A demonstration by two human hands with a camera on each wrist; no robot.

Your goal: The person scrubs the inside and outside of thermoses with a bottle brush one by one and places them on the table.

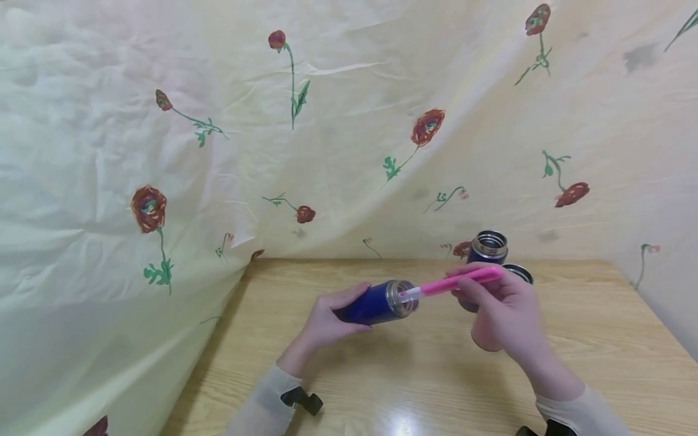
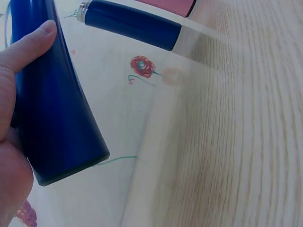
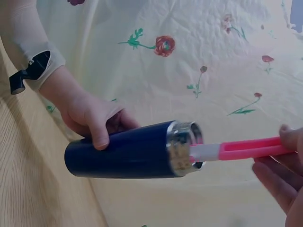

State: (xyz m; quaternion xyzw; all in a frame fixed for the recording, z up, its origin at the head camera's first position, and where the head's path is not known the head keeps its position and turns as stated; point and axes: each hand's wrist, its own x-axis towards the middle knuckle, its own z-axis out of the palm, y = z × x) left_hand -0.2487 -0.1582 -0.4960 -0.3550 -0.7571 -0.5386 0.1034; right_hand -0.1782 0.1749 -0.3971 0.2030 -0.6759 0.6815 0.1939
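My left hand (image 1: 327,316) grips a dark blue metal bottle (image 1: 366,305) around its body, holding it tilted above the table with the uncapped steel mouth toward the right. In the right wrist view the thumb lies along the side of that bottle (image 3: 128,153). My right hand (image 1: 512,312) pinches the pink handle of what looks like a bottle brush (image 1: 449,283). Its white neck (image 3: 204,152) enters the bottle's mouth, and the head inside is hidden from sight.
Behind my right hand stand another open dark blue bottle (image 1: 480,257) and a pink bottle (image 1: 483,339), partly covered by the hand. They rest on a wooden table (image 1: 414,387). A flower-printed cloth (image 1: 338,157) hangs along the table's back and left.
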